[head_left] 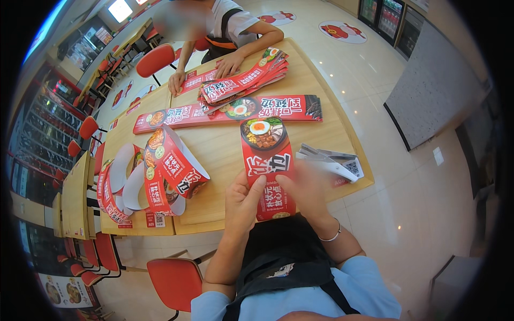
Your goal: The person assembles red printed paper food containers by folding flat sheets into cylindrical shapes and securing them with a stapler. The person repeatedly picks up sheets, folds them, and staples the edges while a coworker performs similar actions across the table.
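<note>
A red cardboard sleeve (pixel 266 142), printed with a rice bowl topped by an egg, is held upright in front of me at the table's near edge. My left hand (pixel 242 200) is closed on its left side, the thumb lying across the front. On its right side my right hand (pixel 308 195) grips too, thumb on the print; its other fingers are blurred. Beyond lies a long stack of flat red sleeves (pixel 209 113), with a fanned pile (pixel 249 79) partly over it. To the left stand several sleeves (pixel 160 174) curved into loops.
Grey-white strips (pixel 334 163) lie on the wooden table (pixel 214 206) to my right. Across it a person's hands (pixel 229 65) rest by the flat sleeves. Red chairs (pixel 174 281) stand around, and a grey panel (pixel 436 85) rises at the right.
</note>
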`<action>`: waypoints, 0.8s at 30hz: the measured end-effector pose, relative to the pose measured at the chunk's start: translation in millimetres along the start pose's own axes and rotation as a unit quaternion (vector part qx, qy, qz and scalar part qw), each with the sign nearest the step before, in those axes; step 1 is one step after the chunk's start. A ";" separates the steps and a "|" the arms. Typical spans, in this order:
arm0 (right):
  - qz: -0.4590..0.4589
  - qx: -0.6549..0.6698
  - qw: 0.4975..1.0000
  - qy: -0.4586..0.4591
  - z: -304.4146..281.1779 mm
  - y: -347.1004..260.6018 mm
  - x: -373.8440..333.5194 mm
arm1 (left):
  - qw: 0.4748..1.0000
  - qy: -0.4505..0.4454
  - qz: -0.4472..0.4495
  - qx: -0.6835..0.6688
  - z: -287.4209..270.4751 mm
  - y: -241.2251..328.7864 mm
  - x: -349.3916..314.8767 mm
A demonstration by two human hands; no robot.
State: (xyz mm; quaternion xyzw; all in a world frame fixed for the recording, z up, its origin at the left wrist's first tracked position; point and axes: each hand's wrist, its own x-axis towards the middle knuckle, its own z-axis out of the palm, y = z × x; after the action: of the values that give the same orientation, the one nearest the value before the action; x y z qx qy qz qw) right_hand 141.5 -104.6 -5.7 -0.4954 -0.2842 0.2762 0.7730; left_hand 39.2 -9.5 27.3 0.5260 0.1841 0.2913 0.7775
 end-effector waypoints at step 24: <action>-0.161 -0.396 0.904 0.010 -51.7 -4.4 2.5 | 0.997 0.023 -0.060 0.049 -12.8 -28.6 0.1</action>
State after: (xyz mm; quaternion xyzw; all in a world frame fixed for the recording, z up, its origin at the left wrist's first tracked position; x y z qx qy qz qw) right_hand 180.7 -135.9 -19.2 -0.7108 -0.4384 0.0079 0.5500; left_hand 39.0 -8.3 -4.0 0.5444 0.2469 0.2468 0.7628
